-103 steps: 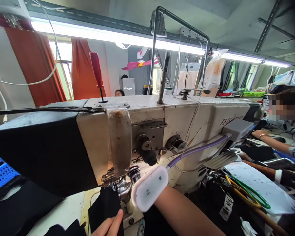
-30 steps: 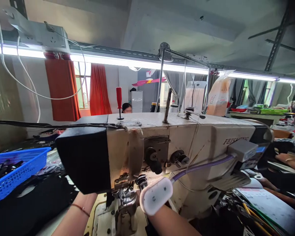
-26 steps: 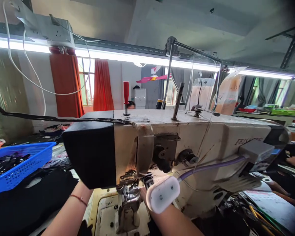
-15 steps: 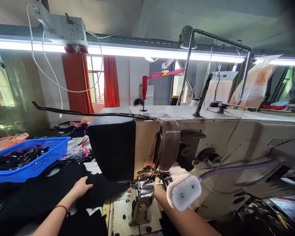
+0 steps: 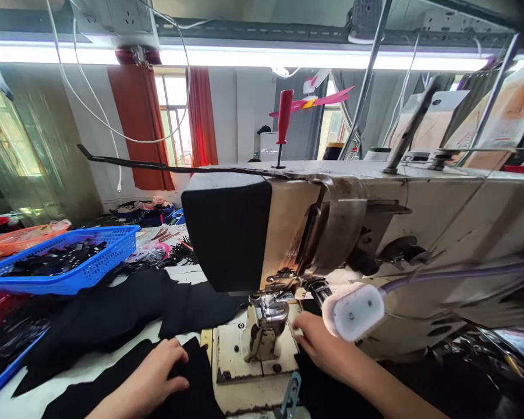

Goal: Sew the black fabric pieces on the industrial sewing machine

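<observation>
A post-bed sewing machine [image 5: 231,233] stands before me, its metal post [image 5: 266,331] rising from a worn cream plate [image 5: 227,349]. Left of the plate, my left hand [image 5: 161,369] rests on a black fabric piece [image 5: 196,372], thumb apart from lightly bent fingers. My right hand [image 5: 317,334] is just right of the post, near the lit white lamp [image 5: 353,311]. Its fingers are bent with a gap to the thumb, and nothing shows between them. Another black fabric piece [image 5: 201,305] lies beyond, left of the post.
A blue basket [image 5: 117,250] of black parts stands at the left, with an orange basket [image 5: 30,234] behind it. A red-handled screwdriver [image 5: 285,119] stands upright on the machine head. A thin black rod [image 5: 135,164] juts left. White cables [image 5: 100,110] hang above.
My left hand has drawn back from the farther fabric to the nearer piece. My right hand has come out from behind the post to its right side. The view has shifted.
</observation>
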Available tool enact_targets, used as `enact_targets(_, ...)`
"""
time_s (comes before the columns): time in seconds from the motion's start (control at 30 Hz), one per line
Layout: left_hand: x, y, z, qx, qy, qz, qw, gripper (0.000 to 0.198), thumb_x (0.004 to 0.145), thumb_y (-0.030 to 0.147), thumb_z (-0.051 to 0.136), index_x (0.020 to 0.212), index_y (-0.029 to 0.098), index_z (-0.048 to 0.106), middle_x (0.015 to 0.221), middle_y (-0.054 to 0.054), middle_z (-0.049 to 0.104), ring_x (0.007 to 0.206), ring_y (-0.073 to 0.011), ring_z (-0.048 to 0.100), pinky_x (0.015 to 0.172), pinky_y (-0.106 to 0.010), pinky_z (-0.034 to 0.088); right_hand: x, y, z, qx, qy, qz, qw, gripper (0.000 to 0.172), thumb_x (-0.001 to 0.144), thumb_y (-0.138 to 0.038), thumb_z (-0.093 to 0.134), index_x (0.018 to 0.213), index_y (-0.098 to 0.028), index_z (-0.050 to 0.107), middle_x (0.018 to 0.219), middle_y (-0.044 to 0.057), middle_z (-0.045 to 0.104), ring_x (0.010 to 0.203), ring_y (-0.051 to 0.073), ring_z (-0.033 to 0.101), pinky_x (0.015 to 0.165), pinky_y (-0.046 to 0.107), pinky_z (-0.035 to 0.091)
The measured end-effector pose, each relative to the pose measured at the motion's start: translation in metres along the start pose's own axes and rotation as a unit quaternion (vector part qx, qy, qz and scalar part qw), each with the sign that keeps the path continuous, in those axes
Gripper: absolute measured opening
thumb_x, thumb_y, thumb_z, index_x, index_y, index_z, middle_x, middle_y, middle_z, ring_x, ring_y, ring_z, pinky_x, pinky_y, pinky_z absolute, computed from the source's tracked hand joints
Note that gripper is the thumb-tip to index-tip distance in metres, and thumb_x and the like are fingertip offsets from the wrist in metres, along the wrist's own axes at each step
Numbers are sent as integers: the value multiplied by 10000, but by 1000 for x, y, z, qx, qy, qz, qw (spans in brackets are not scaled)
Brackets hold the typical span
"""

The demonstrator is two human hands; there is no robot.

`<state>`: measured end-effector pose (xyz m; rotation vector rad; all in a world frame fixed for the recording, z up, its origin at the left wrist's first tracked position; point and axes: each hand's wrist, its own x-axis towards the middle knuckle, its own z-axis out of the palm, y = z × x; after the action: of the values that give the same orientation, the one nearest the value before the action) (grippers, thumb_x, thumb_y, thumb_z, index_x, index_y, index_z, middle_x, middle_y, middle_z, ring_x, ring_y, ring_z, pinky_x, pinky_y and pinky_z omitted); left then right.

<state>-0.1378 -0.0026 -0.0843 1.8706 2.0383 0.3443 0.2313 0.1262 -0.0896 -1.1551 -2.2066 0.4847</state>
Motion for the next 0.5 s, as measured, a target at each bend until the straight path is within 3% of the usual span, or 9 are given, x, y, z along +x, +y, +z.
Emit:
enact_targets(0.03,-9,3,4,-5,-10,7,1000,161,683,263,668,842,249,650,932,5,636,896,-190,609,804,-290,455,-23,2,-1,-23,-19,8,1000,102,721,-131,588,757,-187,666,788,78,656,734,197,623,709,296,496)
enact_targets(0.1,-18,7,8,-9,-11,12,1000,151,696,245,626,846,238,636,939,-10,634,897,-201,605,809,-309,448,-65,3,0,-168,-53,16,984,233,705,-107,558,890,-160,690,945,150,659,795,262,637,708,351,504)
enact_targets(0.2,-16,11,5,-11,2,26,1000,127,742,222,538,829,224,630,908,-29,633,876,-211,606,802,-324,436,-96,-4,5,-229,-65,53,970,283,757,-30,437,869,-131,676,946,159,625,846,267,622,774,380,487)
enact_targets(0.33,-14,14,-6,-25,10,44,999,288,809,280,460,1032,217,631,870,-43,636,844,-219,619,814,-333,447,-84,-16,-10,-81,-66,185,977,233,780,-59,417,772,-127,640,840,109,616,750,218,579,721,340,412)
enact_targets(0.43,-19,21,-12,-52,16,76,996,309,857,420,411,865,243,664,885,-50,665,856,-224,635,810,-307,467,-72,-18,-36,-1,-36,245,969,150,725,-94,458,753,-131,601,714,55,604,703,183,551,705,309,393)
enact_targets(0.5,-24,33,-13,-84,48,80,992,321,821,509,457,833,270,672,895,-35,694,863,-229,652,807,-286,480,-74,-22,-52,40,-22,254,966,175,739,-122,443,809,-126,603,754,47,629,733,163,572,716,278,421)
